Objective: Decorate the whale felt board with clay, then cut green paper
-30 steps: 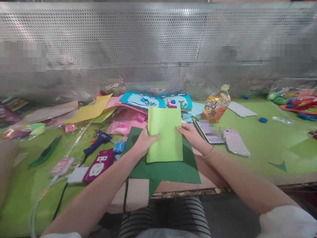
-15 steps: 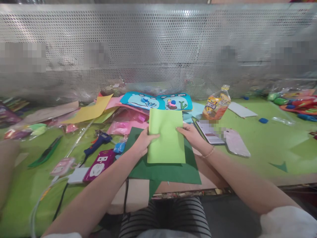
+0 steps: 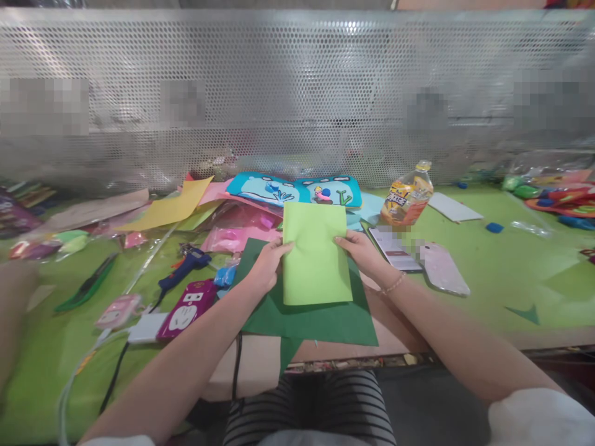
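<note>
Between my two hands is a light green sheet of paper (image 3: 317, 266), held tilted up over the table. My left hand (image 3: 268, 266) grips its left edge, thumb on the front and fingers hidden behind. At the right edge, my right hand (image 3: 365, 253) pinches the sheet in the same way. Beneath it lies a larger dark green sheet (image 3: 307, 325). Just beyond the light green sheet, an open blue picture booklet (image 3: 258, 188) shows clouds, a pink snail-like figure and plants.
Left of my hands are a glue gun (image 3: 186, 269), a purple power strip (image 3: 188, 310) with cables, and a green cutter (image 3: 88, 285). To the right stand a drink bottle (image 3: 406, 198) and two phones (image 3: 444, 269). A perforated metal panel (image 3: 297, 93) closes off the back.
The light green sheet has shifted slightly to the right and turned a little. Both hands still hold its edges, the left thumb now nearer the left edge.
</note>
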`<state>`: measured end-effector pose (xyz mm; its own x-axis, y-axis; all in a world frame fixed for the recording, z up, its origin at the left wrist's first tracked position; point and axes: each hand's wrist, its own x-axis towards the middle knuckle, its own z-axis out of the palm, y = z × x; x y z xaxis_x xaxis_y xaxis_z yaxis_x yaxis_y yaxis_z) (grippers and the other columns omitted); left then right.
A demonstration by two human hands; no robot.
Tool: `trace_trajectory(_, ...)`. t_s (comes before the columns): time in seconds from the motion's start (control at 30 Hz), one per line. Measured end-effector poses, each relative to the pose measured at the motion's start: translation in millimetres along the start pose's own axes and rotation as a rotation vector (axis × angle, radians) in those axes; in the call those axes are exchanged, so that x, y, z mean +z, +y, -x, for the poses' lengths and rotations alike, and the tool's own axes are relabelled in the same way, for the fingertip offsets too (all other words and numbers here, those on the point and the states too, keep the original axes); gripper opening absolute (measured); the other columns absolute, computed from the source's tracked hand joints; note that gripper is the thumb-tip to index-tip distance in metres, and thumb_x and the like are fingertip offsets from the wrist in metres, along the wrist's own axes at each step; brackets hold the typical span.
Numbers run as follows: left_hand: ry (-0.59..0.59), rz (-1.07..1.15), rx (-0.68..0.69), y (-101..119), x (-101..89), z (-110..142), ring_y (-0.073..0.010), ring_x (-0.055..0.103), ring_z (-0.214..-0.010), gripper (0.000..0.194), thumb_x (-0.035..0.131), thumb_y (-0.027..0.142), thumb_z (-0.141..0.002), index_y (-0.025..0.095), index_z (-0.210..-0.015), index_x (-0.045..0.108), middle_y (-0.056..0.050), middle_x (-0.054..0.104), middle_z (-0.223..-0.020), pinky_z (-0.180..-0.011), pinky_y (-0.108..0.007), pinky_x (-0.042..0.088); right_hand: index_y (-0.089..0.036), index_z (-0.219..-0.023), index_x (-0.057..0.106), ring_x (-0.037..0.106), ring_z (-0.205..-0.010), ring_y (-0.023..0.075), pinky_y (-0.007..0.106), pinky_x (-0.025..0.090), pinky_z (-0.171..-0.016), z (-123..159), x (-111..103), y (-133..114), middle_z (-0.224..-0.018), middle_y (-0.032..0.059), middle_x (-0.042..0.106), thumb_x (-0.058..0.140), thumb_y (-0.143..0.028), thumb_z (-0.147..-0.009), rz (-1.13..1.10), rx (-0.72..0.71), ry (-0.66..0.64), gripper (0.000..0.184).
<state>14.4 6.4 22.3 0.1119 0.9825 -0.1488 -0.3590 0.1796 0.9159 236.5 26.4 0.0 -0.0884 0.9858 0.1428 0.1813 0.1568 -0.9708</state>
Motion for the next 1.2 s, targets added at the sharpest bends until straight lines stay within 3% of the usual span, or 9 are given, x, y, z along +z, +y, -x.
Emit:
trace_trajectory(0.27,-0.028,-0.071,0.028,-0.8,-4.6,-1.2,-0.0199,0.067,-0.071,0.034,0.078,0.029,-0.061,0.013,-0.089,0.068,-0.007,0.073,-0.085,-0.067,-0.030,0.054,-0.019,-0.085,0.069,0.064,-0.080,0.0227,0.036,0.051,-0.073,1.6,2.3,-2.3,-0.083,0.0048,0.072,0.069,-0.052,-0.068,-0.069,-0.009,0.026,0.037)
trace_trajectory(0.6,0.002,-0.139,0.043,3.7,-5.1,-1.0,-0.0194,0.066,-0.061,0.038,0.075,0.048,-0.064,0.014,-0.079,0.068,-0.007,0.071,-0.072,-0.055,-0.028,0.051,-0.020,-0.078,0.068,0.064,-0.074,0.0236,0.037,0.051,-0.069,1.0,-0.6,-5.7,-0.076,0.0043,0.071,0.071,-0.049,-0.066,-0.120,0.026,0.018,0.031)
trace_trajectory(1.03,-0.008,-0.099,0.082,1.9,-7.4,-3.3,-0.0214,0.068,-0.070,0.036,0.078,0.038,-0.062,0.013,-0.087,0.070,-0.007,0.072,-0.077,-0.062,-0.029,0.053,-0.020,-0.071,0.067,0.061,-0.063,0.0212,0.033,0.050,-0.058,0.6,-2.4,-3.7,-0.061,0.0015,0.066,0.072,-0.049,-0.065,-0.023,0.066,-0.007,0.030)
trace_trajectory(1.2,0.029,-0.032,0.129,2.2,-6.5,-4.6,-0.0257,0.069,-0.078,0.046,0.080,0.045,-0.059,0.011,-0.088,0.069,-0.009,0.072,-0.076,-0.072,-0.035,0.054,-0.020,-0.066,0.068,0.061,-0.058,0.0187,0.031,0.049,-0.055,2.5,-1.2,-4.3,-0.057,0.0002,0.066,0.075,-0.046,-0.061,-0.019,0.103,-0.097,0.028)
